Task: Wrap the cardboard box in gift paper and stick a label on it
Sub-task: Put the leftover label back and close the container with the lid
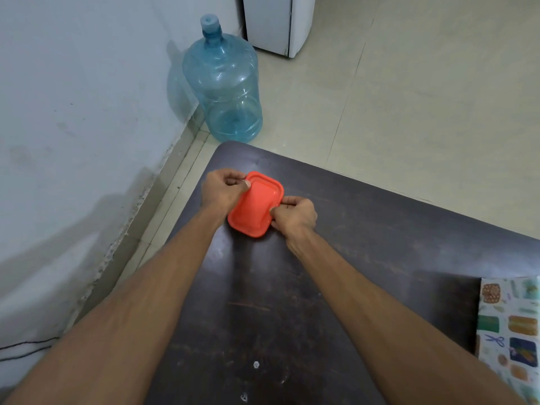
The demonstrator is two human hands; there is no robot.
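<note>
Forearms: two bare forearms are seen nearest the camera, stretched forward over the dark table towards its far left corner.
Left hand fingers: the left hand is curled closed, thumb and forefinger pinched together at the far left corner of an orange lid; a small pale scrap appears to be nipped between the fingertips, but what it is cannot be told.
Right hand fingers: the right hand is curled closed, its fingertips pressed on the right-hand edge of the orange lid, gripping the rim.
Orange lid: a rounded rectangular plastic piece is seen lying flat on the table between the two hands; whether a container sits beneath it cannot be told.
Task item: a package covered in patterned gift paper is seen at the right edge of the table, well apart from both hands and partly cut off by the frame. No hand is in contact with it.
Table surface: scuffed dark top, with a few small pale specks near the front.
Surroundings: a large blue water bottle is stood upright on the tiled floor beside the wall, beyond the table corner.
</note>
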